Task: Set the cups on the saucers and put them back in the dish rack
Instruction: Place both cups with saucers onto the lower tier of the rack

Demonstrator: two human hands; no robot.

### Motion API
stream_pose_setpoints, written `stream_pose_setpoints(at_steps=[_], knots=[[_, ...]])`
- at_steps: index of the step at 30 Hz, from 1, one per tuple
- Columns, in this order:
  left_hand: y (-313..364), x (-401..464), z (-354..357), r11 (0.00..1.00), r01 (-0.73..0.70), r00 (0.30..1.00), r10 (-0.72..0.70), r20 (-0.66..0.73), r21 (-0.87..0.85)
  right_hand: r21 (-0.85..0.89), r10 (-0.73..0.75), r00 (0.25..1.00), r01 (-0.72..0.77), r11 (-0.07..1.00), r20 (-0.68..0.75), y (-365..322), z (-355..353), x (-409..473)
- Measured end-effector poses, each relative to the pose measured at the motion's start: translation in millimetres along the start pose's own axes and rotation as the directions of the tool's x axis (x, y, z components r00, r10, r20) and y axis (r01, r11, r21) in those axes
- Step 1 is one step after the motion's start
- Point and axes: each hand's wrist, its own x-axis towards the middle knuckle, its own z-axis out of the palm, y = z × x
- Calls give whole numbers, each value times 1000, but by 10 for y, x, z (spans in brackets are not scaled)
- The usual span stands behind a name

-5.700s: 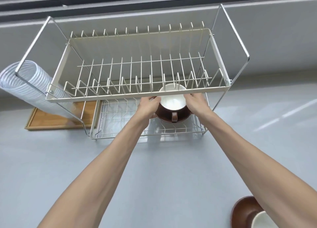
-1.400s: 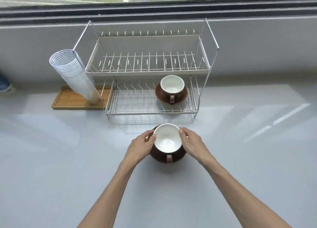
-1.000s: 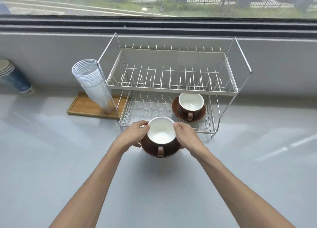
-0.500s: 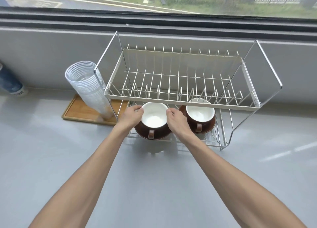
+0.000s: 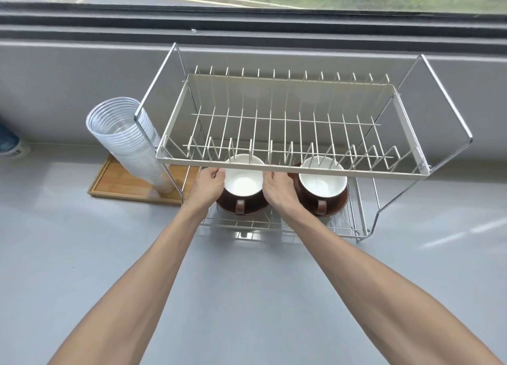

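A two-tier wire dish rack (image 5: 290, 169) stands on the grey counter by the window. On its lower tier, at the right, a brown cup with a white inside (image 5: 321, 184) sits on a brown saucer (image 5: 338, 206). Left of it, a second brown cup (image 5: 242, 183) rests on its saucer (image 5: 247, 209), inside the lower tier. My left hand (image 5: 207, 186) grips this cup and saucer on the left side, and my right hand (image 5: 278, 190) grips them on the right. The fingertips are partly hidden under the upper tier's front rail.
A leaning stack of clear plastic cups (image 5: 131, 142) stands on a wooden tray (image 5: 120, 183) just left of the rack. A blue-and-white container (image 5: 11, 145) sits at the far left edge. The upper tier holds nothing. Grey counter stretches in front of the rack.
Both hands carried the second cup and saucer from the counter forward into the rack's lower tier, beside the first set. The camera moved closer to the rack.
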Motion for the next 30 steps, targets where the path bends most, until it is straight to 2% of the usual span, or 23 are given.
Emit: stream_pose_setpoints(at_steps=[7, 14, 21, 26, 28, 30], knots=[[-84, -42, 49, 997, -14, 999, 16, -36, 72, -25, -32, 999, 33, 999, 32, -55, -21, -15], [-79, -184, -39, 991, -53, 996, 44, 75, 126, -59, -79, 996, 81, 995, 41, -60, -76, -167], [-40, -496, -96, 955, -85, 988, 43, 148, 284, -84, -109, 993, 113, 990, 55, -18, -189, -392], [-41, -706, -196, 891, -113, 965, -7, 261, 440, -159, -123, 985, 141, 977, 118, -21, -381, -626], [-25, -776, -232, 846, -152, 952, -14, 306, 510, -257, -130, 974, 175, 950, 183, -3, -458, -699], [6, -839, -243, 754, -224, 944, 11, 328, 618, -390, -140, 961, 227, 892, 239, 22, -525, -764]])
